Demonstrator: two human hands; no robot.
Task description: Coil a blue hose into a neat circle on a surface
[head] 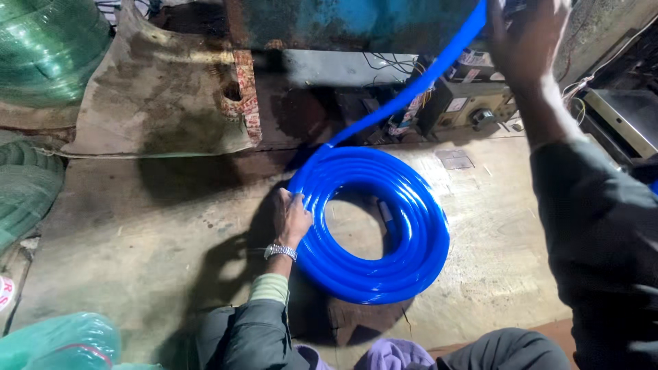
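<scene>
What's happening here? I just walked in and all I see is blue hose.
A person is seated on the floor, winding a blue hose into a flat coil. The left hand, with a wristwatch, presses on the coil's left edge. The right hand is raised at the top right, where the loose length of hose runs up from the coil. Green hose coils sit at the left.

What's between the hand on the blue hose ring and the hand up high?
In the head view, a straight stretch of shiny blue plastic hose runs from the coil by the left hand up to the right hand.
</scene>
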